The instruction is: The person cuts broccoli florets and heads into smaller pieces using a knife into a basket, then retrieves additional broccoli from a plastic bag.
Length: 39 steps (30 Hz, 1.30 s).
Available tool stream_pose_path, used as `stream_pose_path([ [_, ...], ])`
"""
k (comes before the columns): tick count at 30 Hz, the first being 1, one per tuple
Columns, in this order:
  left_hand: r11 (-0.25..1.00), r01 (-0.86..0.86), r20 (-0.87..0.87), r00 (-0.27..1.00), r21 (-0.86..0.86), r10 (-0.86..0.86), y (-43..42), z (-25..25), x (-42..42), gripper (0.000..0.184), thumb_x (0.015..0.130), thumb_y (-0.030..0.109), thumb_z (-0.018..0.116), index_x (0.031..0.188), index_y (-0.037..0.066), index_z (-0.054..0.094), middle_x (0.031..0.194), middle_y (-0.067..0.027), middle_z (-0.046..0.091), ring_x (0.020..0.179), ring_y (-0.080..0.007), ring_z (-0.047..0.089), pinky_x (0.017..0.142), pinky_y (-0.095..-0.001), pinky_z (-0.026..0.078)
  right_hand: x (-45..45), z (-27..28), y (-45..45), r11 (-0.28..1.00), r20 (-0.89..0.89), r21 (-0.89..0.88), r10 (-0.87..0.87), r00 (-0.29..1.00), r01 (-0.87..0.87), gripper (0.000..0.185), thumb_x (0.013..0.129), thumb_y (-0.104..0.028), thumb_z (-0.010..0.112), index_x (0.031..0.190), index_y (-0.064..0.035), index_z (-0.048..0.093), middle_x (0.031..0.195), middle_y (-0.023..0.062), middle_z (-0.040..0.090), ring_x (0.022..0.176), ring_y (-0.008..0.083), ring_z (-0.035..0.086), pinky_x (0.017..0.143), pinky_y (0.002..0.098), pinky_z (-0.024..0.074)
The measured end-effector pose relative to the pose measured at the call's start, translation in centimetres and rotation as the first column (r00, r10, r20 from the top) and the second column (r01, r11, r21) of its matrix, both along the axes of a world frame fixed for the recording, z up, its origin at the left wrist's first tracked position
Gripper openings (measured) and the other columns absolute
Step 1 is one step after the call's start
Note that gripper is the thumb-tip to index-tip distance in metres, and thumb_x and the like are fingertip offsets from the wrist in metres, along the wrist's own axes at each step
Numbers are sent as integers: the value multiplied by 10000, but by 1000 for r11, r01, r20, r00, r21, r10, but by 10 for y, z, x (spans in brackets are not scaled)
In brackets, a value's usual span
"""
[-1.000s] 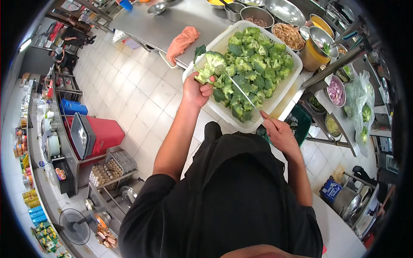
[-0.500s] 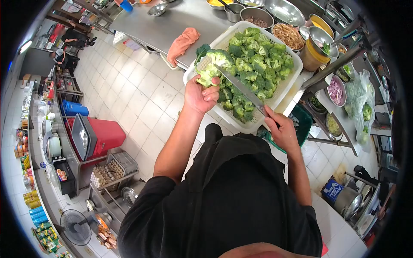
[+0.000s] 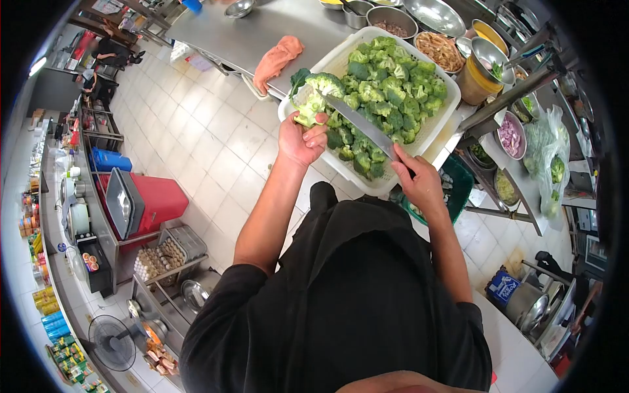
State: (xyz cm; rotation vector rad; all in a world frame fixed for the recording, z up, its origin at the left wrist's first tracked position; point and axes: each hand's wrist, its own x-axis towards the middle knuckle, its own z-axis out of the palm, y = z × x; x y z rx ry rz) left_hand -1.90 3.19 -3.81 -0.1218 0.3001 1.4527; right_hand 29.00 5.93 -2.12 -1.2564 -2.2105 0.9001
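My left hand is closed around the pale stem of a broccoli head, held over the near left corner of a white plastic basket. A dark leaf hangs off the head's left side. In my right hand is a knife, gripped by its dark handle. Its blade slants up and left across the basket, and the tip end meets the broccoli head near its stem. Many cut broccoli florets fill the basket beneath the blade.
An orange cloth lies on the steel table left of the basket. Bowls of shredded food and chopped meat stand behind it. Below the basket is a green bin. A red cooler stands on the left; two people sit far back.
My right hand and the knife have shifted slightly up and left. My left hand with the broccoli head has moved a little left.
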Motion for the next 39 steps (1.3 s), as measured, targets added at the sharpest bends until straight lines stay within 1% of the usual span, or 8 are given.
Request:
stream_pose_path([
  [5, 1000, 20, -31, 999, 7, -19, -6, -2, 0, 306, 1006, 259, 309, 1153, 69, 499, 826, -108, 532, 452, -92, 328, 370, -236, 273, 11, -32, 8, 929, -306, -346, 21, 952, -132, 455, 1000, -384, 628, 1321, -63, 658, 760, 34, 651, 683, 172, 616, 641, 332, 500],
  [10, 999, 41, -200, 979, -33, -47, -8, 3, -1, 319, 1001, 248, 321, 1190, 70, 505, 832, -143, 569, 451, -87, 327, 374, -232, 267, 29, 6, 9, 420, -148, -904, -122, 981, -84, 478, 1041, -414, 557, 1336, -49, 645, 672, -11, 545, 518, 73, 490, 451, 237, 394],
  [13, 994, -43, -472, 882, -104, -11, -9, 14, 3, 320, 997, 236, 336, 1222, 78, 501, 840, -172, 599, 449, -82, 320, 379, -233, 246, 33, 22, -6, 367, -234, -923, -301, 924, -115, 453, 1053, -427, 528, 764, -79, 500, 649, -2, 527, 475, 61, 458, 389, 243, 323],
  [16, 975, -177, -746, 665, -137, 16, -10, 25, 7, 333, 996, 233, 354, 1264, 92, 491, 811, -172, 622, 437, -75, 300, 385, -236, 228, 40, 16, -17, 607, -228, -792, -194, 954, -66, 465, 1053, -424, 531, 733, -89, 492, 635, -16, 500, 456, 63, 437, 379, 242, 297],
  [21, 982, -168, -891, 454, -83, 2, -8, 23, 9, 356, 1003, 250, 391, 1318, 107, 477, 760, -131, 646, 416, -68, 278, 387, -237, 233, 26, 24, -27, 911, -175, -398, 40, 984, -108, 430, 1028, -320, 599, 1337, -23, 617, 1252, 151, 704, 1120, 185, 662, 1003, 303, 464],
  [27, 983, -183, -978, 204, 12, 50, -16, 20, 17, 346, 1006, 237, 504, 1320, 91, 485, 794, -84, 652, 460, -59, 359, 415, -230, 272, 27, 30, -25, 923, -144, -372, 49, 988, -100, 436, 1034, -319, 585, 1353, -22, 609, 1258, 155, 701, 1117, 191, 663, 1002, 305, 469],
  [33, 983, -91, -987, -35, 159, 156, -23, 10, 12, 310, 969, 202, 651, 1221, 82, 514, 797, -9, 546, 700, -111, 502, 611, -271, 388, 46, 35, -16, 718, -86, -694, -20, 996, -45, 415, 1066, -349, 526, 1352, -72, 644, 689, -45, 486, 554, 38, 440, 481, 226, 364],
  [39, 985, -3, -906, -393, 173, 158, -30, 15, 9, 376, 919, 230, 702, 1199, 74, 503, 820, -111, 579, 744, -255, 581, 704, -372, 476, 63, 28, -4, 769, -60, -636, 36, 998, -66, 395, 1061, -405, 518, 959, -49, 654, 640, -41, 494, 502, 46, 428, 440, 244, 356],
])
